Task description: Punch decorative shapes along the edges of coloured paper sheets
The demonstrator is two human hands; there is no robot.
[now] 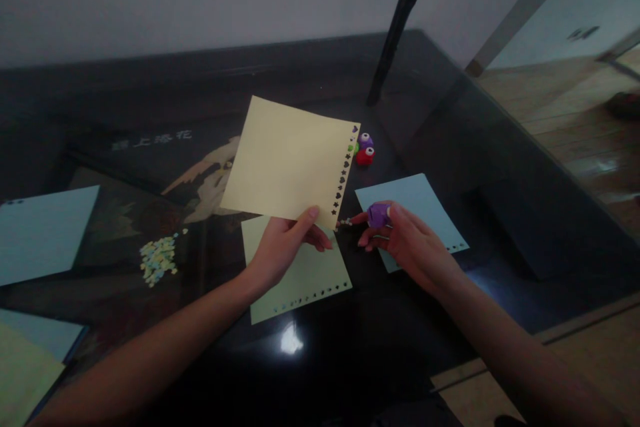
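My left hand (283, 247) pinches the lower edge of a yellow sheet of paper (290, 160), thumb on top, holding it tilted above the table. Small shapes such as hearts and stars are cut out along the sheet's right edge. In my right hand (413, 243) is a purple craft punch (379, 215), close to the sheet's lower right corner. Several tiny paper bits (346, 221) show by my right fingertips. Under my left hand lies a pale green sheet (300, 280) with a punched lower edge. A light blue sheet (415, 197), also punched, lies beneath my right hand.
Beyond the yellow sheet stand more punches, one purple (367, 141) and one red (365, 157). A pile of paper confetti (159, 259) lies at left, near a blue sheet (45, 233). More sheets (30, 367) are at the lower left. A dark post (397, 33) rises at the back.
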